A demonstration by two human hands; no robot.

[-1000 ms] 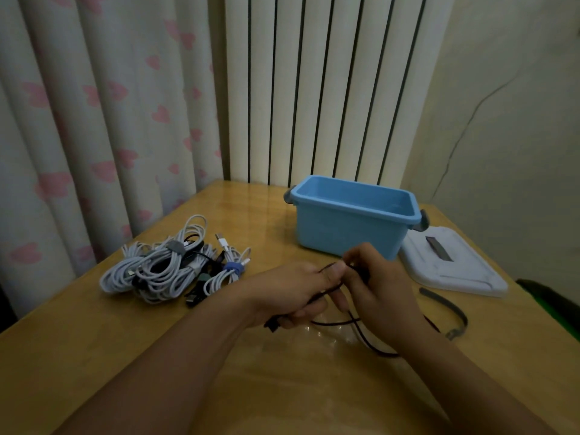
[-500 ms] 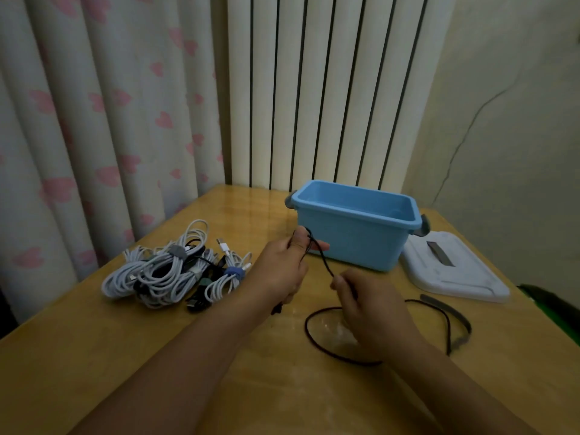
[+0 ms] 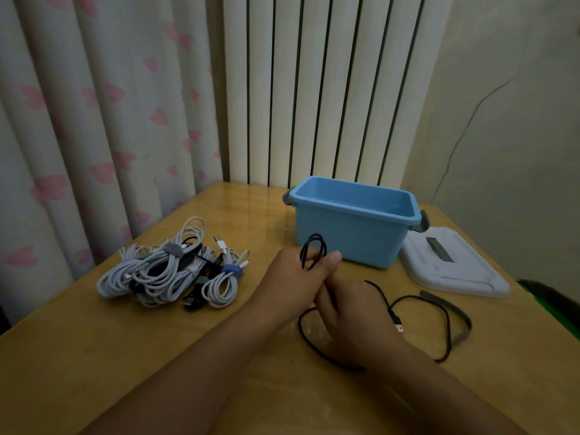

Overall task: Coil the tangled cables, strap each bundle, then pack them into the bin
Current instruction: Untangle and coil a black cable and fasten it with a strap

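My left hand (image 3: 292, 277) grips a small coil of the black cable (image 3: 314, 252), with loops sticking up above its fingers. Just below it, my right hand (image 3: 348, 312) is curled round the same cable and touches the left hand. The rest of the black cable (image 3: 439, 312) lies slack on the table to the right, its USB plug (image 3: 398, 324) beside my right wrist. An open blue bin (image 3: 351, 233) stands behind the hands. A pile of strapped white and black cable bundles (image 3: 169, 271) lies at the left.
The bin's white lid (image 3: 455, 268) lies flat to the right of the bin. A dark grey strap (image 3: 461, 318) curves on the wooden table (image 3: 94, 356) near the slack cable. Curtains and a ribbed panel stand behind the table, a wall at the right.
My right hand has come up to meet the left, and another loop of black cable now sits in my left hand. The slack loop on the table has shrunk.
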